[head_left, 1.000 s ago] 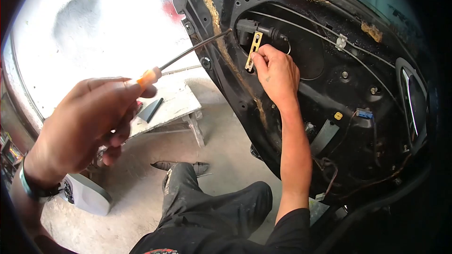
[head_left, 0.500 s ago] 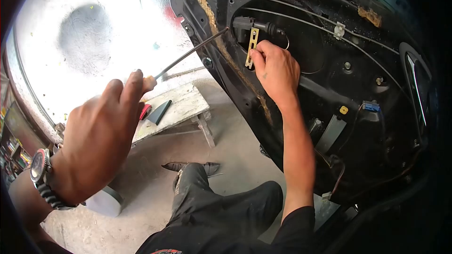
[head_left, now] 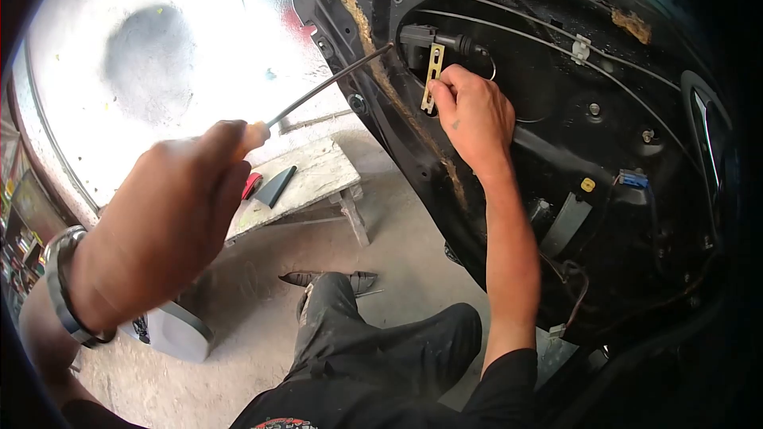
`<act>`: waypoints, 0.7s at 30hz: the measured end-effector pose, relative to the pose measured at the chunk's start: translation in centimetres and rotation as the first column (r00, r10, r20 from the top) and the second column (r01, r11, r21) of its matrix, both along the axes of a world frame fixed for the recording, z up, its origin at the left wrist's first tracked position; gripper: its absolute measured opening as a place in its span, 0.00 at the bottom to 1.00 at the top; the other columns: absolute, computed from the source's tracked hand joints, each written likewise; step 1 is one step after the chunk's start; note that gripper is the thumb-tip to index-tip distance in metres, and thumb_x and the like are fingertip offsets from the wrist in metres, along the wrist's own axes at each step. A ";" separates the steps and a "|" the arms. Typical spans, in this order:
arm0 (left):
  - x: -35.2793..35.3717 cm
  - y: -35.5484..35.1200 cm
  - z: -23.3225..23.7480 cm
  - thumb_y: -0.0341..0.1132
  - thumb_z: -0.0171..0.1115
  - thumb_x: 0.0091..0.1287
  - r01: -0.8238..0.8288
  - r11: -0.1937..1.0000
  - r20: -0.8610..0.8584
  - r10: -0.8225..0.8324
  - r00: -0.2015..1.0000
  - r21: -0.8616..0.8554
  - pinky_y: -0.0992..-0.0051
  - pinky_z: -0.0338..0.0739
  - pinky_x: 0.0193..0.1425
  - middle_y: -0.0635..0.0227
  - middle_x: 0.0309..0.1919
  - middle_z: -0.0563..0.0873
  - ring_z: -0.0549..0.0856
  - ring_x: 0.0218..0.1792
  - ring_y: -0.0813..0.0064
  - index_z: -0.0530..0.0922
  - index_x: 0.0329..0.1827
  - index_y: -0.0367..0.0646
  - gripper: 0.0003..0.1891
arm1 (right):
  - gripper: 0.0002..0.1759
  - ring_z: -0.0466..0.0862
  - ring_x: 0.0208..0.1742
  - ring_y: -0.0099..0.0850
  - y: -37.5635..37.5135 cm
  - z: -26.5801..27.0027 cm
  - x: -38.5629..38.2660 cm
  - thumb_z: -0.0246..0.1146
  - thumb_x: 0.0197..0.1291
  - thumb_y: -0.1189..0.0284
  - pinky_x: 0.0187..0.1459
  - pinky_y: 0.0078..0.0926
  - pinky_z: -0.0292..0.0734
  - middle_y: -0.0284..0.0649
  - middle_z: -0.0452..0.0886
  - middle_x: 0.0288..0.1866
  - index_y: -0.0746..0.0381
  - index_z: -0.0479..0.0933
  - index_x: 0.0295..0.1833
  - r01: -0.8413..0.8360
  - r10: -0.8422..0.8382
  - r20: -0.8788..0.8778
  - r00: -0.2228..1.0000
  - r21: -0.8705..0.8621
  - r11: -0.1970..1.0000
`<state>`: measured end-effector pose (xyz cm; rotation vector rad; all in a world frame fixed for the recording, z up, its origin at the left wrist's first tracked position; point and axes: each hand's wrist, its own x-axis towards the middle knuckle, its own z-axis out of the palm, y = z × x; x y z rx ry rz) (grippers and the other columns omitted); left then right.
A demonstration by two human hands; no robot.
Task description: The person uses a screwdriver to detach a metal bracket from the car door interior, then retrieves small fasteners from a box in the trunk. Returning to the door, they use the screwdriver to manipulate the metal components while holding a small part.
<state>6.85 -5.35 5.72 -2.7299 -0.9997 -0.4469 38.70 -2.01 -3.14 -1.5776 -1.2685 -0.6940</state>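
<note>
My left hand (head_left: 171,222), with a watch (head_left: 67,286) on its wrist, is closed round the handle of a long screwdriver (head_left: 318,87). The shaft slants up to the right. Its tip is at the edge of the black door panel's (head_left: 556,143) opening, left of a black actuator (head_left: 419,36). My right hand (head_left: 477,115) pinches the lower part of a slotted, gold-coloured metal strip (head_left: 434,71). The strip's upper end lies against the actuator. Whether a screw sits at the tip is too small to tell.
A worn white bench (head_left: 318,183) below the pale panel holds a grey wedge-shaped piece (head_left: 276,187) and a red item (head_left: 251,185). Cables (head_left: 509,32) cross the door, and a blue connector (head_left: 633,179) is at its right. A grey-white object (head_left: 179,334) rests on the floor.
My left hand has turned on the screwdriver handle, its knuckles and watch rolled round. The right hand keeps its pinch on the strip. The whole view has shifted slightly.
</note>
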 end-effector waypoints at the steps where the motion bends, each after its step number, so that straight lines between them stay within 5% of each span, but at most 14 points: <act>1: 0.4 -0.3 -0.7 0.28 0.54 0.76 -0.058 0.975 -0.089 0.078 0.993 0.213 0.69 0.77 0.27 0.61 0.30 0.81 0.82 0.24 0.70 0.71 0.66 0.33 0.18 | 0.11 0.85 0.36 0.50 0.0 0.0 0.0 0.65 0.63 0.63 0.37 0.47 0.77 0.46 0.85 0.31 0.60 0.79 0.33 -0.004 0.004 -0.011 1.000 -0.002 1.000; 3: 1.2 -1.3 -1.7 0.27 0.58 0.72 -0.164 0.871 -0.156 0.263 0.952 0.463 0.60 0.81 0.33 0.52 0.36 0.84 0.86 0.29 0.59 0.70 0.68 0.34 0.21 | 0.12 0.85 0.34 0.48 0.1 -0.1 0.0 0.64 0.64 0.62 0.36 0.44 0.76 0.44 0.84 0.28 0.60 0.81 0.35 0.005 -0.005 0.003 1.000 0.003 1.000; 6: 0.2 -0.6 -0.7 0.25 0.58 0.70 0.020 0.910 -0.082 0.015 0.997 0.415 0.61 0.82 0.33 0.53 0.34 0.82 0.84 0.27 0.62 0.70 0.68 0.35 0.23 | 0.12 0.85 0.34 0.48 0.1 0.0 -0.1 0.64 0.65 0.62 0.36 0.44 0.76 0.43 0.85 0.29 0.60 0.81 0.35 0.005 -0.004 0.010 1.000 -0.020 1.000; 7: -0.2 -0.3 -0.1 0.27 0.57 0.71 0.032 0.999 0.168 -0.037 0.985 0.030 0.67 0.79 0.29 0.57 0.33 0.81 0.81 0.26 0.68 0.70 0.69 0.34 0.22 | 0.13 0.84 0.35 0.50 0.1 0.0 -0.1 0.64 0.65 0.62 0.37 0.46 0.76 0.44 0.85 0.31 0.60 0.80 0.34 0.006 -0.006 0.008 1.000 -0.022 1.000; 8: -0.6 0.1 0.6 0.30 0.56 0.73 0.145 0.928 0.400 0.005 0.917 -0.343 0.73 0.76 0.25 0.61 0.32 0.80 0.78 0.25 0.74 0.70 0.69 0.34 0.22 | 0.13 0.84 0.37 0.51 0.0 0.0 0.0 0.63 0.65 0.62 0.37 0.48 0.77 0.45 0.85 0.32 0.60 0.79 0.33 0.013 -0.013 -0.003 1.000 -0.021 1.000; 9: -0.8 0.4 1.2 0.32 0.55 0.74 0.320 0.706 0.568 0.140 0.811 -0.632 0.78 0.73 0.21 0.65 0.31 0.79 0.75 0.24 0.80 0.70 0.69 0.33 0.22 | 0.13 0.84 0.37 0.50 -0.2 0.0 0.0 0.64 0.64 0.63 0.37 0.48 0.77 0.45 0.85 0.33 0.60 0.78 0.33 0.001 -0.001 -0.010 1.000 -0.026 1.000; 10: -0.9 0.5 1.5 0.34 0.53 0.75 0.517 0.374 0.634 0.349 0.691 -0.770 0.84 0.70 0.17 0.68 0.30 0.78 0.71 0.23 0.87 0.70 0.69 0.33 0.22 | 0.12 0.84 0.37 0.50 -0.3 -0.2 0.1 0.64 0.64 0.63 0.37 0.47 0.77 0.45 0.85 0.33 0.60 0.78 0.33 0.000 -0.001 -0.011 1.000 -0.032 0.999; 11: -0.6 0.2 1.6 0.39 0.51 0.78 0.543 0.303 0.617 0.489 0.617 -0.783 0.89 0.62 0.13 0.73 0.29 0.76 0.69 0.22 0.91 0.69 0.69 0.31 0.24 | 0.12 0.84 0.37 0.50 -0.3 -0.2 0.1 0.64 0.64 0.63 0.37 0.47 0.77 0.45 0.85 0.33 0.60 0.78 0.33 -0.002 0.002 -0.005 1.000 -0.036 0.999; 13: -0.3 -0.1 1.9 0.36 0.51 0.78 0.361 0.485 0.557 0.355 0.751 -0.796 0.85 0.65 0.16 0.72 0.29 0.77 0.70 0.22 0.89 0.68 0.70 0.32 0.23 | 0.12 0.84 0.37 0.50 -0.1 0.2 0.1 0.64 0.64 0.63 0.36 0.47 0.76 0.45 0.85 0.32 0.60 0.78 0.33 -0.002 0.002 0.005 1.000 -0.018 1.000; 17: 0.3 -0.2 1.9 0.31 0.52 0.78 0.011 0.795 0.255 0.181 0.950 -0.607 0.79 0.72 0.20 0.69 0.30 0.79 0.73 0.21 0.85 0.66 0.71 0.33 0.22 | 0.13 0.84 0.37 0.50 0.0 -0.1 -0.1 0.64 0.64 0.63 0.36 0.47 0.76 0.46 0.84 0.31 0.61 0.78 0.33 -0.010 0.010 0.005 1.000 0.005 1.000; 18: 0.3 -0.1 1.3 0.29 0.53 0.76 -0.044 0.959 0.132 0.084 0.988 -0.281 0.76 0.73 0.22 0.67 0.31 0.80 0.75 0.21 0.82 0.66 0.72 0.35 0.22 | 0.12 0.84 0.37 0.50 0.0 -0.1 0.0 0.64 0.64 0.63 0.36 0.47 0.76 0.46 0.84 0.31 0.61 0.78 0.33 -0.010 0.010 0.009 1.000 0.009 1.000; 19: 0.1 0.0 0.1 0.27 0.55 0.75 -0.032 0.996 -0.020 0.033 0.999 0.085 0.73 0.75 0.24 0.65 0.32 0.81 0.76 0.22 0.79 0.65 0.72 0.36 0.23 | 0.12 0.84 0.37 0.50 0.0 -0.1 0.0 0.64 0.64 0.63 0.36 0.47 0.76 0.46 0.84 0.31 0.61 0.78 0.33 -0.005 0.005 0.014 1.000 0.005 1.000; 20: -0.1 0.0 -0.7 0.26 0.56 0.74 0.045 0.900 -0.179 0.037 0.983 0.433 0.71 0.77 0.26 0.63 0.33 0.82 0.78 0.22 0.76 0.65 0.73 0.37 0.25 | 0.12 0.85 0.37 0.50 0.0 0.0 0.1 0.64 0.64 0.63 0.36 0.48 0.76 0.46 0.84 0.31 0.61 0.78 0.33 0.000 0.000 0.018 1.000 0.002 1.000; 21: 0.2 -0.4 -0.9 0.24 0.60 0.70 -0.030 0.861 -0.230 0.169 0.958 0.507 0.64 0.78 0.28 0.59 0.36 0.83 0.81 0.25 0.68 0.64 0.75 0.42 0.30 | 0.12 0.85 0.37 0.50 0.1 -0.1 0.1 0.64 0.64 0.64 0.36 0.48 0.76 0.46 0.84 0.31 0.61 0.78 0.33 0.005 -0.004 0.019 1.000 -0.005 1.000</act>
